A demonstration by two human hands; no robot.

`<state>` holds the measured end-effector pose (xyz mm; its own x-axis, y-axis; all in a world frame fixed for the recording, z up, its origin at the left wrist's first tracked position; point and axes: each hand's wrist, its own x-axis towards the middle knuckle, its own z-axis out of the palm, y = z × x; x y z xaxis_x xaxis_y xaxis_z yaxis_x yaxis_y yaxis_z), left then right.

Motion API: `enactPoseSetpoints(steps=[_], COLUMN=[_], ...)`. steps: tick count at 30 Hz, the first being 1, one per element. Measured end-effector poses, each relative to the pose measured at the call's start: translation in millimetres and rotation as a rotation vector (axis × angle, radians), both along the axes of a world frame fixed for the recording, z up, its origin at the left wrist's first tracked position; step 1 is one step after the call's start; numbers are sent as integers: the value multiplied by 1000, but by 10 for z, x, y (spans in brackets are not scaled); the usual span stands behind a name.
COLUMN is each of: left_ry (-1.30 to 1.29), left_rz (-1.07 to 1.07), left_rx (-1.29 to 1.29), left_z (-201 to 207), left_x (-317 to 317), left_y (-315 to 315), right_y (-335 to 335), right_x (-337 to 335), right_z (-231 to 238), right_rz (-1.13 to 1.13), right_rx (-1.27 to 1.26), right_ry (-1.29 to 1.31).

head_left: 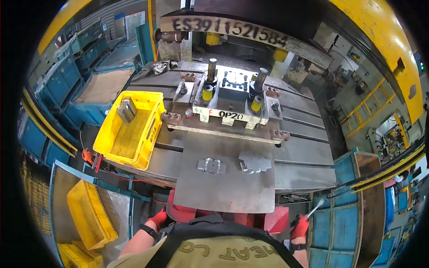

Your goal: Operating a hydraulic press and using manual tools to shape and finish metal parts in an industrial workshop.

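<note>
My right hand point(300, 226) grips a slender metal tool point(317, 206) to the right of the steel plate point(223, 192) carrying two metal parts point(212, 166), while my left hand point(158, 218) is near the red housing point(181, 213), its grasp something I cannot tell.

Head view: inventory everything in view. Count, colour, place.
press bed: 1, grey, centre
die set: 1, grey and white, on press bed
posts: 2, dark, on die set
plate: 1, grey, before die set
metal parts: 2, silver, on plate
bin: 1, yellow, left on press bed
stacked parts: count unclear, silver, in bin
lower bins: at least 2, yellow, lower left
blue containers: several, blue, left and right
frame: 1, yellow, right
tool: 1, silver, lower right
left hand: 1, red-gloved, lower left
right hand: 1, red-gloved, gripping tool
</note>
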<state>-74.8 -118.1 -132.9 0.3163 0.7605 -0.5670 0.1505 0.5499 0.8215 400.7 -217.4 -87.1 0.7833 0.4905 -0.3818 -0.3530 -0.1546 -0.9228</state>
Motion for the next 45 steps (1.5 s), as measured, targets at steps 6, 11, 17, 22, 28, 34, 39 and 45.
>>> enactPoseSetpoints(steps=[6, 11, 17, 22, 28, 34, 39, 45], left_ry=[-117, -111, -104, -107, -119, -110, -83, 579], left_rz=[92, 144, 199, 229, 240, 235, 183, -231], left_rx=[188, 224, 240, 244, 265, 270, 258, 59], left_z=[-307, -306, -260, -256, -291, -268, -175, 652], left_x=[115, 90, 130, 159, 232, 233, 240, -102], left_y=[215, 142, 53, 47, 117, 145, 139, 198], right_y=[-339, -222, -93, -13, 12, 41, 45, -42], right_x=[-187, -204, -192, -143, -76, -70, -101, -129], right_z=[-694, -676, -645, -653, -651, -657, -620, -538], right_rz=[337, 423, 500, 541, 561, 570, 566, 531], right_rx=[-387, -419, -447, -467, -475, -466, -459, -449], right_ry=[64, 60, 53, 45, 35, 46, 44, 68])
